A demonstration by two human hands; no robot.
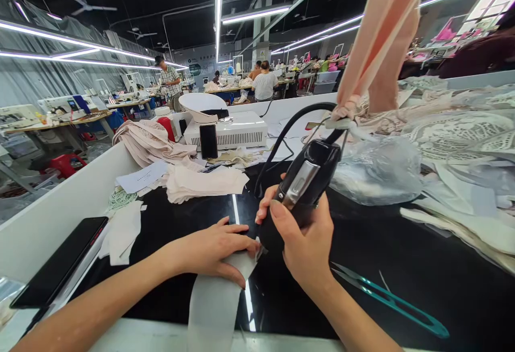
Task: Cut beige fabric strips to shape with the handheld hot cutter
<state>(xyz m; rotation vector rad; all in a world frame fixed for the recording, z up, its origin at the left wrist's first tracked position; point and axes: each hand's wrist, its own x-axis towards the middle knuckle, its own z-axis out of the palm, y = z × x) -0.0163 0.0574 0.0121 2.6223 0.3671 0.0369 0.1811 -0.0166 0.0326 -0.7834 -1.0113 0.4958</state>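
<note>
My right hand [302, 233] is wrapped round a black corded handheld power tool [298, 180] with a silver switch plate. The tool is tilted, its lower end down by the black work surface, and a pink fabric strip [378, 35] is tied near its top. My left hand [221, 250] lies flat with fingers spread on a pale, thin strip of material [215, 309], fingertips close to the tool's lower end. The strip runs toward me over the near edge. The tool's working tip is hidden. Teal-handled thread snips [396, 301] lie right of my right forearm.
Stacked pale cut pieces [207, 183] and pink fabric [153, 140] lie at the back left. A white scale-like machine [229, 131] stands behind a phone [208, 141]. Lace and a clear plastic bag [378, 172] crowd the right. A black tablet-like device [60, 263] rests left.
</note>
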